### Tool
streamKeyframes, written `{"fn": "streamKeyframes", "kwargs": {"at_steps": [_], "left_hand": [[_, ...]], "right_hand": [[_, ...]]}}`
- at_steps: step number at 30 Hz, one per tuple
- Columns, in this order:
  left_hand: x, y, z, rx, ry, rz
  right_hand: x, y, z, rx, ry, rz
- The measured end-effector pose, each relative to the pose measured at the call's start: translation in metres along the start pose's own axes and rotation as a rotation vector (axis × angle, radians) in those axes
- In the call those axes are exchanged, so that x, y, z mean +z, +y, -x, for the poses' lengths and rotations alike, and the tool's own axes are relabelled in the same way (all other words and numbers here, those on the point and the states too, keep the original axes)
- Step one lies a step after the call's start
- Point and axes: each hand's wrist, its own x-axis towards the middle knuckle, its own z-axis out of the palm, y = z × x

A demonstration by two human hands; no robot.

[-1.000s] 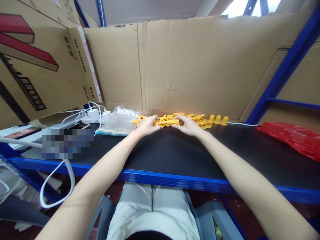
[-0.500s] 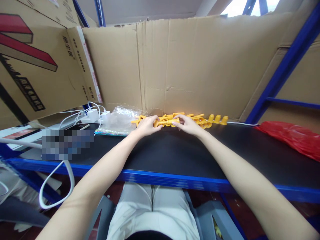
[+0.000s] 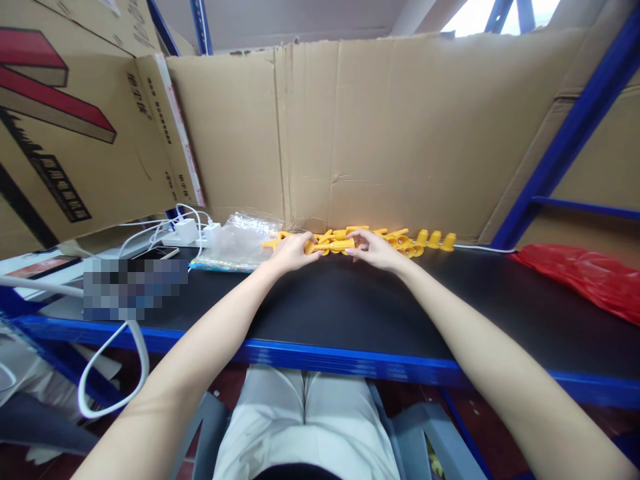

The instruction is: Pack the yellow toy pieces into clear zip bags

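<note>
Both hands, left hand [image 3: 291, 252] and right hand [image 3: 376, 250], apparently pinch a yellow plastic piece [image 3: 334, 246].

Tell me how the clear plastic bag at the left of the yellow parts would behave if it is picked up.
The clear plastic bag looks thin and crinkled, so it would probably flop and sag rather than hold its shape. It lies nearly flat on the black shelf, so it is likely very light and may slide easily when pushed. Its glossy film could feel slippery.

Glossy yellow plastic pieces [image 3: 345, 241]
</note>
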Motion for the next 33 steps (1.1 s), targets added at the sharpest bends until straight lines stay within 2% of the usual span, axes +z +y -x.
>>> {"fn": "streamKeyframes", "kwargs": {"at_steps": [5,21,28,33], "left_hand": [[-0.0014,0.0013,0.0004,0.008,0.003,0.005],[0.0027,-0.0022,-0.003,0.011,-0.014,-0.013],[0.0048,-0.0047,-0.0067,0.005,0.016,-0.019],[0.006,-0.0059,-0.006,0.022,-0.016,0.015]], "right_hand": [[-0.0001,0.0007,-0.0017,0.027,0.038,0.015],[-0.0014,-0.0023,-0.0011,0.024,0.028,0.027],[-0.0029,-0.0049,-0.0013,0.02,0.042,0.036],[-0.002,-0.0028,-0.0011,0.027,0.033,0.027]]}}
